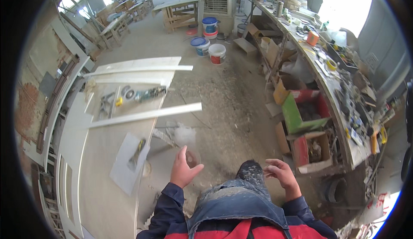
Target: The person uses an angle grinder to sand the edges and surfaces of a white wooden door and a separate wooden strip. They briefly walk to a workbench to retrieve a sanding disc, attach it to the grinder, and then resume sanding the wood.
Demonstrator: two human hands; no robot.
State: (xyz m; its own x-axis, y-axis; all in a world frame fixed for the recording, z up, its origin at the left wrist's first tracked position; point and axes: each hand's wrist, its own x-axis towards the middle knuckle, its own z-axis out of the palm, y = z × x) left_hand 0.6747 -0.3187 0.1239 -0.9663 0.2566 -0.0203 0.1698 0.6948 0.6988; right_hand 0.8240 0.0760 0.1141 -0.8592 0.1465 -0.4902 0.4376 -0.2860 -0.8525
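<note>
My left hand (184, 170) is raised beside the edge of a pale board-topped bench (107, 153), thumb and forefinger spread apart. Just past its fingers shows a round brownish thing (192, 157); whether the hand touches it I cannot tell. My right hand (282, 175) hovers over the floor to the right of my dark, dust-covered shoe (249, 170). Its fingers are loosely bent and apart, with nothing seen in them. On the bench lie a green angle grinder (148, 93), a white sheet (124, 163) with a dark tool on it, and a white strip (146, 115).
A long workbench (301, 37) crowded with tools runs along the right, above a green and red box (305, 112) and an open carton (312, 151). Ahead stand a white and red bucket (217, 55), other lidded buckets and an air cooler (216, 2). Dust covers the floor (228, 105).
</note>
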